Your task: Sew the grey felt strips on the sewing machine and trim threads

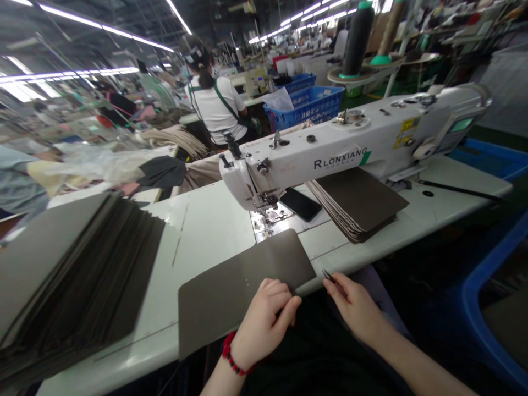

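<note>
The left hand (pixel 264 324), wearing a red beaded bracelet (pixel 233 355), lies palm down with its fingers curled over the near edge of a dark grey-brown panel (pixel 243 291), gripping it lightly. The right hand (pixel 355 308) is turned inward and pinches a thin dark tool (pixel 329 276) between thumb and fingers; it looks like a pair of tweezers, though it is too small to be sure. Its tips sit just beside the panel's right corner. The panel is flat and looks like a leather-like sheet, lying on the near part of a white sewing table (pixel 202 242) and hanging over its near edge. A tall stack of matching panels (pixel 78 275) lies to the left, and a smaller fanned stack (pixel 358 203) lies to the far right, under the arm of a white Lonxiang sewing machine (pixel 350 143). A black phone (pixel 300 204) lies beside the needle area. Farther off, a co-worker (pixel 216 104) sits by blue crates (pixel 305 107).
</note>
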Tool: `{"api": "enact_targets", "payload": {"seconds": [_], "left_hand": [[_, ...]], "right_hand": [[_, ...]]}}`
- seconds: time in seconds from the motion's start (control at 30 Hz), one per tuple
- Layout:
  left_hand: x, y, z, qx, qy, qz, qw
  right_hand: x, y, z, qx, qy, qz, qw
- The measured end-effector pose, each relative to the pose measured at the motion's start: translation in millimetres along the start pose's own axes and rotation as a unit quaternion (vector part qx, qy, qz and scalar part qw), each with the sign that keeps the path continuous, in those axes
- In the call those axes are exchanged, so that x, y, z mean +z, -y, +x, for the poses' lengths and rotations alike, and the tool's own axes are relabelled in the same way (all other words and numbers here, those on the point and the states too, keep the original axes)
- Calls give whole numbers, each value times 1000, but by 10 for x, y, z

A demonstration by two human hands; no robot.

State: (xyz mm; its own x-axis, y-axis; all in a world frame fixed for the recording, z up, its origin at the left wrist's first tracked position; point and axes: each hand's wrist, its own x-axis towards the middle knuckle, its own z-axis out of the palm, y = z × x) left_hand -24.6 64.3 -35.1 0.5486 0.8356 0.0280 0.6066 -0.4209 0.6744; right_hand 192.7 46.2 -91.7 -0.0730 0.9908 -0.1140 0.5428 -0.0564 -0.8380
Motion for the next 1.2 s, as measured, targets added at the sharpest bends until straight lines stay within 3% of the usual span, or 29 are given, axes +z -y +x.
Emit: {"api": "enact_targets", "payload": {"seconds": [0.07,0.13,0.3,0.5,0.6,0.7,0.83,0.9,1.03,1.13,1.2], "left_hand": [[-1,19,-40,-13,-18,39,999],[31,24,-45,-34,-73,60,995],[28,74,-124,-29,-147,70,986],[-310,458,-693,-69,-244,58,966],[-505,668,-1111,-95,-231,106,962],[-626,808,-1500,-124,-176,160,963],[-641,955,-1807,-156,-134,214,955],[-629,1035,-1853,-151,-132,218,955],[-684,1085,-1799,-82,-155,147,973],[-796,930,-1717,-45,-185,17,981],[-876,775,-1670,-74,-220,-47,971]], "right_hand": [[3,-21,-10,-4,-19,-39,999],[3,-22,-11,-17,-31,-63,997],[-28,75,14,-85,-49,-94,991],[22,42,126,-159,-31,-141,977],[38,-45,156,-175,-24,-138,974],[-45,-98,141,-180,4,-122,976],[-239,-90,129,-175,142,-95,970],[-296,-52,164,-200,144,-107,963],[-256,81,316,-264,55,-196,943],[-191,194,436,-263,99,-234,931],[-196,269,491,-259,112,-176,943]]}}
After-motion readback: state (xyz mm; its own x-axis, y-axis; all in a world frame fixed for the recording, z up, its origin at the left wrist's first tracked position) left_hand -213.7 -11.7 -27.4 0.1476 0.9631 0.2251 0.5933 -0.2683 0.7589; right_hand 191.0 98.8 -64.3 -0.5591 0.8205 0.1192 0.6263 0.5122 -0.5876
